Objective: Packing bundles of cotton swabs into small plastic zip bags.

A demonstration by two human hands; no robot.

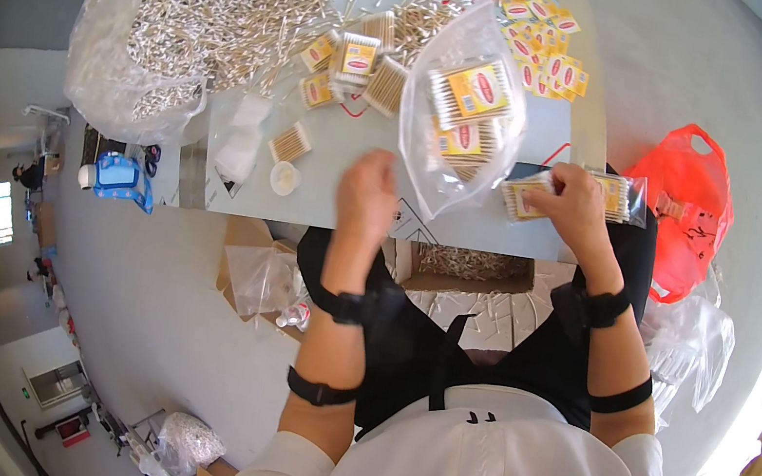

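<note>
My right hand point(577, 208) is closed on a small pack of cotton swabs point(523, 196) at the table's front right, thumb and fingers pinching its end. Just right of that hand, another swab pack point(614, 196) with a yellow label lies in clear plastic. My left hand point(367, 199) is over the front middle of the table, smeared by motion; its fingers look curled, but what they hold, if anything, cannot be made out. Between the hands sits a clear plastic bag point(417, 140) with several yellow-labelled swab packs point(474, 91) inside.
A big clear bag of loose cotton swabs point(227, 18) spills over the table's far left. Yellow cards point(547, 51) lie at the far right. Bundled swabs point(291, 142) and a small round tub point(285, 178) are left of my left hand. A red bag point(686, 205) hangs right.
</note>
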